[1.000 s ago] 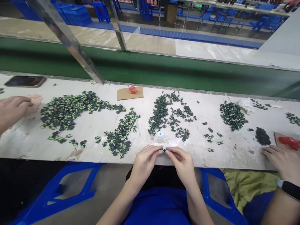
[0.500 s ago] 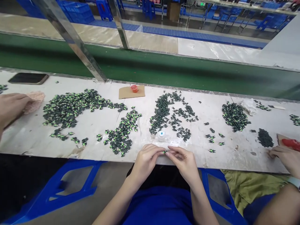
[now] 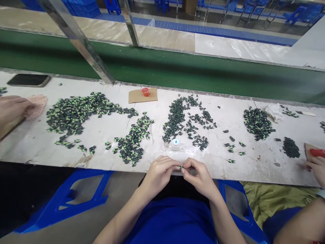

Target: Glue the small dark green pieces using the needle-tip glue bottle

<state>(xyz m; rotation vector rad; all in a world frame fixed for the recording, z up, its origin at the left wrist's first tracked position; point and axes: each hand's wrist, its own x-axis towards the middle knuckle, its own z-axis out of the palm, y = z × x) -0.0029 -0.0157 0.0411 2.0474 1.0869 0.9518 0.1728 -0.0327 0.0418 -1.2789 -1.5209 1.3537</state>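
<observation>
Just over the table's front edge, my left hand (image 3: 162, 169) pinches a tiny black-and-green piece (image 3: 180, 167) between thumb and fingertips. From the other side my right hand (image 3: 197, 175) meets it, thumb and forefinger closed on the same piece. Its exact shape is mostly hidden by the fingers. Right behind my hands stands a small white bottle (image 3: 175, 144) with a blue tip. Past the bottle lies a loose heap of small dark parts (image 3: 175, 117). To the left is a pile of black-and-green pieces (image 3: 132, 144).
A larger pile (image 3: 68, 115) spreads at left, near a phone (image 3: 29, 80). Cardboard (image 3: 134, 96) carries a red cup (image 3: 145, 91). At right are another pile (image 3: 257, 123) and black parts (image 3: 290, 147). Co-workers' hands show at left (image 3: 12, 108) and right (image 3: 318, 169). A metal post (image 3: 83, 47) rises behind.
My right forefinger, stretched out before, has bent in to the piece beside the thumb. The co-worker's hand at right has shifted farther right. The view has tilted slightly.
</observation>
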